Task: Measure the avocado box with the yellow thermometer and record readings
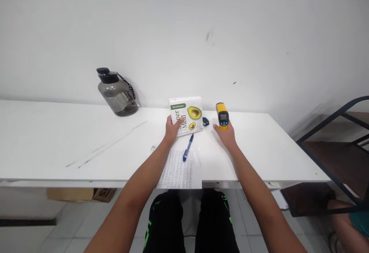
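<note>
My left hand (172, 128) grips the left side of a white box (186, 115) with avocado pictures and the words "Super Meal" turned sideways. The thumb lies across its front face. In my right hand (227, 134) is a yellow and black infrared thermometer (221, 117), its small screen and blue buttons facing me. Its handle is hidden by the hand. Between the two hands, a small dark object (205, 121) lies by the box's right edge; its kind is unclear. Just below the box, a blue pen (188, 148) rests on a printed sheet of paper (178, 172).
A grey see-through water jug (118, 94) with a black lid stands at the left, near the wall. The white table (72, 137) ends at the right beside a dark metal-framed rack (331, 160). A cardboard box (70, 194) sits below. Part of another person (346, 222) shows at lower right.
</note>
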Demonstrator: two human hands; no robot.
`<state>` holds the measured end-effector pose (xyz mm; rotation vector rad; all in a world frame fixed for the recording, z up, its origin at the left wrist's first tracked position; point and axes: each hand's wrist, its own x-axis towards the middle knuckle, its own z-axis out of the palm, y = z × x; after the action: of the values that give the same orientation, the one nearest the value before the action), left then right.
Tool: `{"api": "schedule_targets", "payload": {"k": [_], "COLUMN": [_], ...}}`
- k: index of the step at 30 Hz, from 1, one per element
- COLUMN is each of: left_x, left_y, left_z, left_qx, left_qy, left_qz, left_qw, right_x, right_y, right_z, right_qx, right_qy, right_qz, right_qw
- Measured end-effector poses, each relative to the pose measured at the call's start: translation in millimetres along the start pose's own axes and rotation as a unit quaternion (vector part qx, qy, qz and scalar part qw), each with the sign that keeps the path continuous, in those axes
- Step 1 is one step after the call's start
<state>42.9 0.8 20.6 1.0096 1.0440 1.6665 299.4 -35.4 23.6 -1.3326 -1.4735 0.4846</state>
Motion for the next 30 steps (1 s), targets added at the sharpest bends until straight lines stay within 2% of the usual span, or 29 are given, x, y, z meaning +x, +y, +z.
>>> {"api": "schedule_targets", "payload": {"k": [3,6,8,18,30], "left_x": [1.2,1.9,1.7,-4.4,-5.7], "left_y": [-2.2,-4.5,-5.4,-2.9,-2.2], "left_z": [-2.0,-3.1,-3.2,-2.3,-2.1], "left_qx": [0.009,0.026,0.035,0.091,0.099], "left_qy": [-0.001,-0.004,-0.006,-0.026,-0.043], "left_qz": [-0.001,0.005,0.017,0.046,0.039], "left_qw": [1.000,1.000,0.999,0.994,0.993], "right_x": [-8.6,-15.4,-17.9,-15.4,-13.9], "right_y": [-11.6,-18.2,-19.3,-20.5,-11.1], "right_z": [8.0,14.7,17.0,9.7,5.3], "right_qx": [0.009,-0.004,-0.019,-0.006,-0.027], "right_qy": [-0.048,-0.123,-0.144,-0.133,-0.150], "right_qz": [0.002,-0.047,-0.067,-0.060,-0.057], "right_qw": [0.999,0.991,0.987,0.989,0.987]}}
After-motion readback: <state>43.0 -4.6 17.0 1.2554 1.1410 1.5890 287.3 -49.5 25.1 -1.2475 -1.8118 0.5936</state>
